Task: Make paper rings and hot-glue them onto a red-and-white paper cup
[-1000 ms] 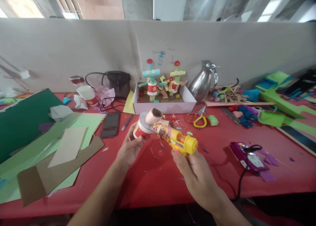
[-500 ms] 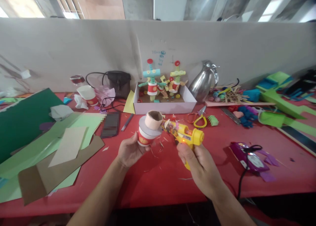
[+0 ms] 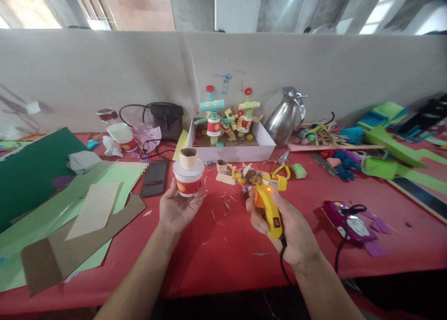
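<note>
Red-and-white paper cup (image 3: 187,186) rests upright in the upturned left hand (image 3: 177,212).

- No word or number can be read for certain.
- Grey panel (image 3: 122,73) beyond the back edge of the tabletop (image 3: 209,259): short lines of blue handwriting (image 3: 226,81), too blurred to make out.
- Paper cup (image 3: 190,188) above the tabletop: a round yellow emblem (image 3: 180,187) on red, its detail unclear.
- Yellow glue gun (image 3: 268,206): a small pale sticker (image 3: 272,183), its print illegible.
</note>
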### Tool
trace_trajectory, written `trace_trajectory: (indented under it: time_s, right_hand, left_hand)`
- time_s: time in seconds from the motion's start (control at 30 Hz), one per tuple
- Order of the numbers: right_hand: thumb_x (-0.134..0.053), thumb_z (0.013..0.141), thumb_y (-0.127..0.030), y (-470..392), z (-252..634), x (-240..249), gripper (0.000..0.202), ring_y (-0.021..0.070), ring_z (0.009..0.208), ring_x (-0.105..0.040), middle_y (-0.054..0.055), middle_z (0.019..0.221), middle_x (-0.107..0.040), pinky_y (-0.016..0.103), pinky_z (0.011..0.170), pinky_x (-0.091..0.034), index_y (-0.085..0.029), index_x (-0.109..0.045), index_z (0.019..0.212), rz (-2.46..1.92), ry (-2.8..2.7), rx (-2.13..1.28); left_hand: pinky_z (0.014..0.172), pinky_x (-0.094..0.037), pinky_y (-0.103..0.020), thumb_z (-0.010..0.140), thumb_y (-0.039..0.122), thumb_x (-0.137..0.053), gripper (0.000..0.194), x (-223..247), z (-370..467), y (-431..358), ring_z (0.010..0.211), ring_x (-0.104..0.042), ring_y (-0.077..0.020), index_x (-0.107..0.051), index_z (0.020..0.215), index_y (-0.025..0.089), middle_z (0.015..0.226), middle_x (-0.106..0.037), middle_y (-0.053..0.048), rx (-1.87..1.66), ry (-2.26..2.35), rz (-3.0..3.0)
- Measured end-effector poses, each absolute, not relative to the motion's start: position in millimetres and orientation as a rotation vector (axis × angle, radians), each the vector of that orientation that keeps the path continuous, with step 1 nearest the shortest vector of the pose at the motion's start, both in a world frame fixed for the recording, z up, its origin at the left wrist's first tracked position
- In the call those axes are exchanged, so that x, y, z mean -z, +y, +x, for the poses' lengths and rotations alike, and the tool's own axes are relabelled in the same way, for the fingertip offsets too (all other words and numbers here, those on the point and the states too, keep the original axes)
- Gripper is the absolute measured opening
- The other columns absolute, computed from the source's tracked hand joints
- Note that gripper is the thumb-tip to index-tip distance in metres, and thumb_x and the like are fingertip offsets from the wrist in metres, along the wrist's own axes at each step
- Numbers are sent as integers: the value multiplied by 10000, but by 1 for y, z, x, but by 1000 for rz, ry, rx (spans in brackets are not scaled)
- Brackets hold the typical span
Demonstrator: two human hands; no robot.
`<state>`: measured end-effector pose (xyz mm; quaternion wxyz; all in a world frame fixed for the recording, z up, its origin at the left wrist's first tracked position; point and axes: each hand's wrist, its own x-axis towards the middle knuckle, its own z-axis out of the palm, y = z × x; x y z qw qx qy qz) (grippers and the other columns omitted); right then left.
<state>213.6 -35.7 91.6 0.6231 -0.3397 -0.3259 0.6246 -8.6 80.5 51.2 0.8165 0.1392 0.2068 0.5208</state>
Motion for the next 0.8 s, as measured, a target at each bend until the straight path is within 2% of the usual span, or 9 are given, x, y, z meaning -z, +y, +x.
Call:
trace_trajectory:
  time_s: [0.07,0.17,0.33,0.47,0.63,0.8]
  right_hand:
    - [-496,985,-474,-30,219,-89,364,71,516,-439,67,903,-682,252,527,-356,-171,-697,967,-709,-683,-1489]
    - [-536,968,-454,-23,229,-82,324,78,536,-436,64,915,-674,242,529,-381,-172,-694,995,-658,-600,-1558]
    - [-633,921,-365,-15,247,-63,174,97,576,-411,29,835,-603,223,525,-417,-192,-641,927,-574,-486,-1613]
    - [-656,912,-335,-11,256,-52,185,65,522,-318,-33,715,-465,164,497,-394,-167,-597,864,-485,-458,-1614]
    - [-653,916,-378,-11,257,-47,248,66,488,-230,-72,650,-327,147,470,-366,-187,-541,804,-467,-478,-1575]
    - [-658,912,-404,-13,257,-48,283,68,475,-199,-78,626,-285,149,442,-333,-195,-529,770,-473,-501,-1574]
  left_hand:
    - [566,-551,-265,939,390,-537,318,-53,-11,82,691,-628,-176,-666,1018,111,918,-696,-163,-1198,473,267]
    - [712,-604,-281,845,325,-694,186,-55,-14,82,851,-687,-209,-685,921,156,944,-717,-129,-1234,516,317]
    - [900,-596,-343,670,187,-834,188,-54,-11,80,1013,-708,-259,-709,810,180,956,-757,-63,-1224,540,542]
    - [880,-594,-311,671,122,-826,222,-52,-7,80,937,-720,-190,-717,840,218,956,-767,0,-1264,542,660]
    - [853,-599,-270,645,81,-834,220,-53,-7,81,904,-723,-168,-651,676,199,779,-747,25,-1268,544,662]
    - [868,-605,-275,658,39,-809,314,-50,-8,80,919,-728,-162,-691,888,217,957,-773,7,-1254,604,643]
